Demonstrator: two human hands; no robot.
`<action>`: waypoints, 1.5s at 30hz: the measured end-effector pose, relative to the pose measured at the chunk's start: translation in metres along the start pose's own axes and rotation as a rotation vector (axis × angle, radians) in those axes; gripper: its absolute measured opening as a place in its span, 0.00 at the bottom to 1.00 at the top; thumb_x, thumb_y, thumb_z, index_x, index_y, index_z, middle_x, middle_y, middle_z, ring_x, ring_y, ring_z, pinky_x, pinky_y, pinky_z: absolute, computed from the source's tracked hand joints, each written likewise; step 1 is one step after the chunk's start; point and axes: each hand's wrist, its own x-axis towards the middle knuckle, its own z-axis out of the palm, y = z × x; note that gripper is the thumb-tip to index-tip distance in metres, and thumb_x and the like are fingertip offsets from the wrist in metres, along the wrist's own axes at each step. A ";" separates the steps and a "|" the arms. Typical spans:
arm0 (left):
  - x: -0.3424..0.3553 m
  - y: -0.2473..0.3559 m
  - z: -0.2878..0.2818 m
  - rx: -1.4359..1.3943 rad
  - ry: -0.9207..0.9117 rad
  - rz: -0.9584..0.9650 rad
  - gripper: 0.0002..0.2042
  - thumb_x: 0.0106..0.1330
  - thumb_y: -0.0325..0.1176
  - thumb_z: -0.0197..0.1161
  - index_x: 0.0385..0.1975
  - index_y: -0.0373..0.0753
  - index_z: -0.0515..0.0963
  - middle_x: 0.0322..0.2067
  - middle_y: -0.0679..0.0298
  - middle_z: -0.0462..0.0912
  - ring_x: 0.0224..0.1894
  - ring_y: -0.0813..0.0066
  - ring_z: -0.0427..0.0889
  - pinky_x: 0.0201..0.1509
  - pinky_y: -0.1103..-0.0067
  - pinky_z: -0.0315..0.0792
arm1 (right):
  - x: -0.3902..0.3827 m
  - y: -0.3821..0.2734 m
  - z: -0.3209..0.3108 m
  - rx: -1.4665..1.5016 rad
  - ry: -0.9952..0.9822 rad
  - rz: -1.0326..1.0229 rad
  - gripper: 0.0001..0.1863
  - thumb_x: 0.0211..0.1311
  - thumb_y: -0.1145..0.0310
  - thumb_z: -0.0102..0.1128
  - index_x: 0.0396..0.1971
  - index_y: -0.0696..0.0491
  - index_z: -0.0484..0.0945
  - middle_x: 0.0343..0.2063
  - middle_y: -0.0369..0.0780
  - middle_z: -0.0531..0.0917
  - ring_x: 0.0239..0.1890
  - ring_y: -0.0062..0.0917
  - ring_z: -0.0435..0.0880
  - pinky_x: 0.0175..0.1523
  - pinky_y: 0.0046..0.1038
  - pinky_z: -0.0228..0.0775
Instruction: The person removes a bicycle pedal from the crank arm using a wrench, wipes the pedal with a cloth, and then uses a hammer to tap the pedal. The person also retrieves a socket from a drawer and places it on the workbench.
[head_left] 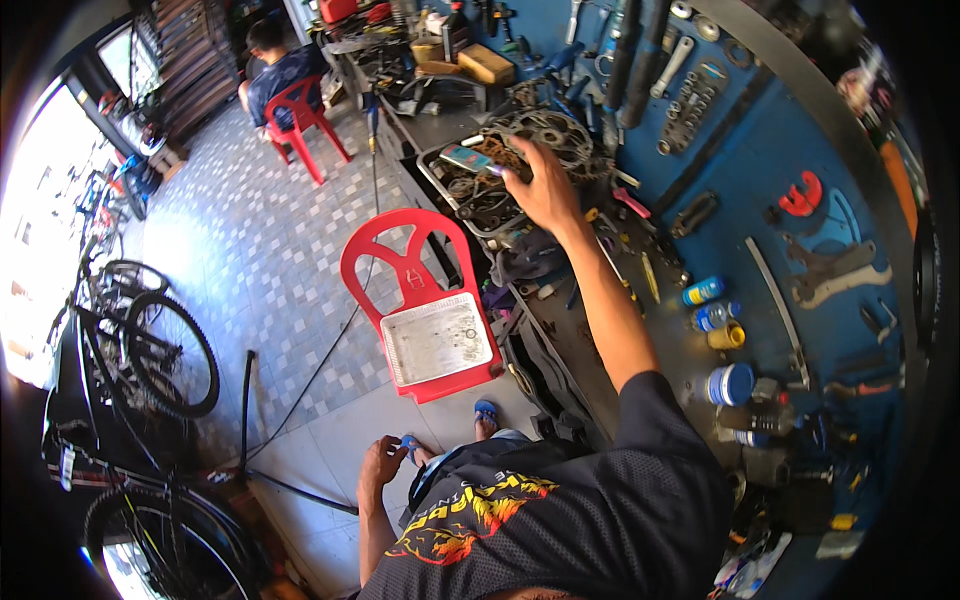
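Observation:
My right hand point(543, 190) is stretched out over the cluttered workbench, thumb and forefinger apart. Its thumb is by the near end of a phone point(467, 158) with a lit screen; I cannot tell whether they touch. The phone lies over a metal tray point(452, 192) heaped with bike chains and chainrings point(550, 140). Low at my side hangs my left hand point(381, 464), its fingers loosely bent and apart, with nothing visible in them. In front of me stands a red plastic chair point(447, 388) with a shallow white tray point(438, 338) on its seat.
Bicycles point(165, 350) stand along the left. A person point(275, 85) sits on another red chair point(293, 112), turned away. A black hose point(300, 492) and a cable cross the tiled floor. Wrenches point(672, 67) hang on the blue board; bottles point(716, 317) and tubs point(730, 384) stand at right.

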 end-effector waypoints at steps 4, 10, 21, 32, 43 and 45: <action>-0.034 0.001 -0.002 -0.034 0.106 -0.111 0.18 0.64 0.42 0.71 0.46 0.34 0.84 0.39 0.48 0.88 0.42 0.52 0.88 0.48 0.64 0.81 | 0.114 0.035 0.057 0.002 0.203 0.020 0.37 0.60 0.58 0.71 0.68 0.52 0.68 0.61 0.51 0.71 0.63 0.43 0.72 0.63 0.44 0.70; -0.120 -0.014 0.017 -0.084 0.258 -0.385 0.19 0.65 0.45 0.70 0.47 0.37 0.84 0.39 0.50 0.89 0.43 0.54 0.89 0.48 0.65 0.81 | 0.221 0.107 0.093 0.245 0.314 0.731 0.56 0.52 0.53 0.73 0.77 0.51 0.51 0.72 0.70 0.49 0.72 0.61 0.62 0.73 0.47 0.62; -0.171 -0.022 0.052 -0.256 0.304 -0.669 0.22 0.66 0.49 0.69 0.51 0.38 0.83 0.42 0.48 0.88 0.45 0.50 0.87 0.51 0.63 0.80 | 0.289 0.278 0.122 0.720 0.618 0.990 0.18 0.56 0.66 0.74 0.44 0.59 0.82 0.45 0.50 0.85 0.45 0.41 0.85 0.52 0.42 0.82; -0.140 -0.017 0.031 -0.169 0.271 -0.578 0.21 0.68 0.48 0.66 0.51 0.38 0.81 0.45 0.48 0.87 0.49 0.48 0.85 0.53 0.60 0.78 | 0.338 0.218 0.100 0.693 0.308 0.397 0.14 0.73 0.69 0.53 0.52 0.50 0.84 0.40 0.37 0.84 0.36 0.20 0.82 0.41 0.20 0.78; -0.073 0.014 -0.064 -0.109 0.433 -0.311 0.18 0.71 0.46 0.63 0.55 0.44 0.78 0.49 0.50 0.81 0.51 0.48 0.83 0.51 0.61 0.78 | 0.082 -0.149 0.210 0.777 -0.322 -0.109 0.13 0.66 0.77 0.50 0.48 0.53 0.73 0.41 0.36 0.75 0.30 0.17 0.77 0.31 0.19 0.71; -0.065 0.019 -0.093 -0.142 0.487 -0.277 0.22 0.71 0.43 0.64 0.62 0.46 0.72 0.56 0.51 0.78 0.56 0.48 0.80 0.57 0.62 0.76 | 0.025 -0.207 0.237 0.992 -0.590 0.082 0.14 0.65 0.80 0.46 0.49 0.52 0.70 0.39 0.37 0.77 0.25 0.14 0.72 0.29 0.18 0.67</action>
